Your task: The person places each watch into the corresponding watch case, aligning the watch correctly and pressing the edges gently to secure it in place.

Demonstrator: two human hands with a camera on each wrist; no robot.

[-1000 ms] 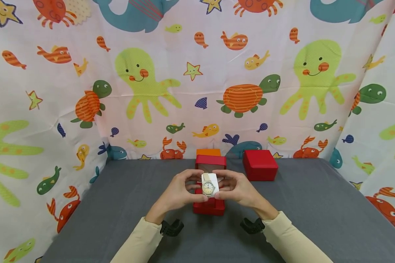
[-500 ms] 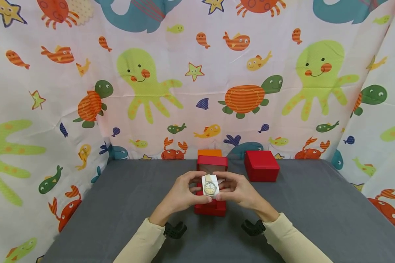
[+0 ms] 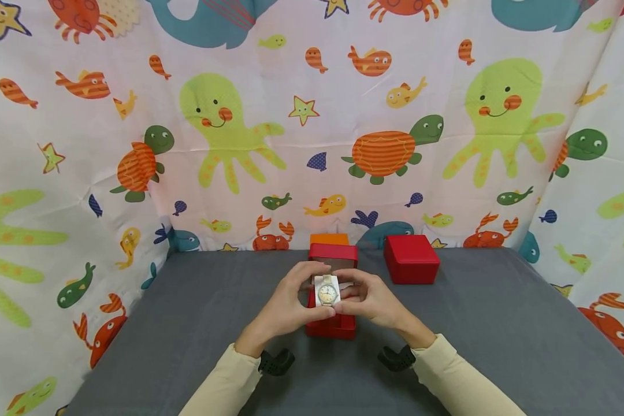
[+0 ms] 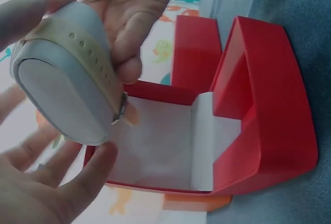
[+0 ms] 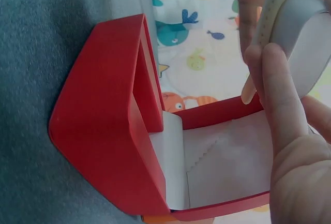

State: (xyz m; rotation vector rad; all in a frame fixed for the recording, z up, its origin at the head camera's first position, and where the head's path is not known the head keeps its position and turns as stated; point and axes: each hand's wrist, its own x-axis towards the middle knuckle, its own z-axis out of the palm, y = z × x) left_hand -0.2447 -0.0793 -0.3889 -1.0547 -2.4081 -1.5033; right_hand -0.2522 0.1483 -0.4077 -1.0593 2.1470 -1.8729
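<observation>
A wristwatch [image 3: 327,293] with a pale cream strap and round dial is wrapped round a white cushion [image 4: 64,100]. My left hand [image 3: 291,300] holds the cushion's left side between fingers and thumb. The right side is pinched by my right hand [image 3: 371,303], its thumb at the lower edge. In the right wrist view, the cushion's bare end faces the camera and the strap [image 5: 266,25] shows its row of holes. Just below and behind the hands stands an open red box [image 3: 331,331], its lid [image 3: 334,252] raised and lined in white.
A second red box [image 3: 412,260], shut, stands at the back right. An orange object [image 3: 329,238] shows behind the raised lid. The grey tabletop [image 3: 213,300] runs back to a curtain [image 3: 270,144] printed with sea animals.
The watch on its cushion has turned slightly more upright and shifted a little left. The left hand's fingers that showed beside the cushion are now mostly hidden. Both hands keep their hold.
</observation>
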